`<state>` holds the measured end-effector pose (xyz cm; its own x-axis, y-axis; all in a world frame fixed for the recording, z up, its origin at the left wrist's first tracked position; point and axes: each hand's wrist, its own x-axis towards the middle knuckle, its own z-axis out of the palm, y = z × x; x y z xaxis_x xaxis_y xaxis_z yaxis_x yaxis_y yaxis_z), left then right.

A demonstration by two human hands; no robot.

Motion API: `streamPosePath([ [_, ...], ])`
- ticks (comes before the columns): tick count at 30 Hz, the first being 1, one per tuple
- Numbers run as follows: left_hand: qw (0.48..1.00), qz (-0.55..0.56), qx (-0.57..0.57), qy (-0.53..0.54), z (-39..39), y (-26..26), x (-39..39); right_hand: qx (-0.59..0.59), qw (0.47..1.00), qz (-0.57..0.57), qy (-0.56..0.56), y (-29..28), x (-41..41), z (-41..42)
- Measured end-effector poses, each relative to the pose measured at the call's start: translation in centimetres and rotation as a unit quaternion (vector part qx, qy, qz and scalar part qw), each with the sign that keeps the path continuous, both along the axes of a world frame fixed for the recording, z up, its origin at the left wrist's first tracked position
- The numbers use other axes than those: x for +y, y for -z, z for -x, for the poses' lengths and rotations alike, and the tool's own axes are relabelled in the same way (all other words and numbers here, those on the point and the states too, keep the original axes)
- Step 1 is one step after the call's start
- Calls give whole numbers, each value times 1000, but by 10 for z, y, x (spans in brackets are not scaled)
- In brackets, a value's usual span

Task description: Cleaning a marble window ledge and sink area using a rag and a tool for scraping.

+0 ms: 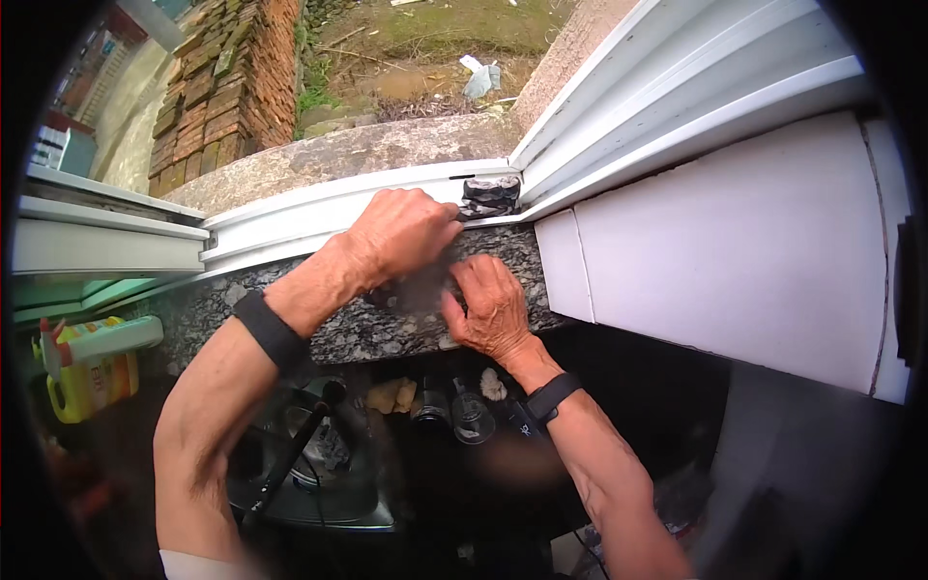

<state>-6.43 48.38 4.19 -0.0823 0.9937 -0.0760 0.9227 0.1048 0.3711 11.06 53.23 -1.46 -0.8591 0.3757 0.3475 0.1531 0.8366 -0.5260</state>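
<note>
My left hand (407, 233) reaches over the white window track (304, 212), its fingers curled beside a dark, folded patterned cloth (491, 197) in the track's right corner. Whether those fingers hold the cloth's edge cannot be told. Below and to the right, my right hand (489, 304) is bent over the speckled stone sill (348, 326), thumb and forefinger near each other. A dark blurred patch lies between the two hands, and what it is cannot be made out. Both wrists wear black bands.
A steel sink (362, 507) lies below the sill. Beside it stand a sponge (391, 396), a glass jar (431, 409) and a clear glass (473, 420). A spray bottle (109, 339) and a yellow jug (94, 384) are at left. White tiles (725, 254) edge the right side.
</note>
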Motion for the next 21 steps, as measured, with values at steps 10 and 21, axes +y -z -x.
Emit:
streamPosePath([
  [10, 993, 92, 45, 64, 12, -19, 8, -3, 1000, 11, 3, 2, 2, -2],
  [21, 998, 62, -8, -4, 1, -16, 11, 2, 999, -32, -13, 3, 2, -2],
])
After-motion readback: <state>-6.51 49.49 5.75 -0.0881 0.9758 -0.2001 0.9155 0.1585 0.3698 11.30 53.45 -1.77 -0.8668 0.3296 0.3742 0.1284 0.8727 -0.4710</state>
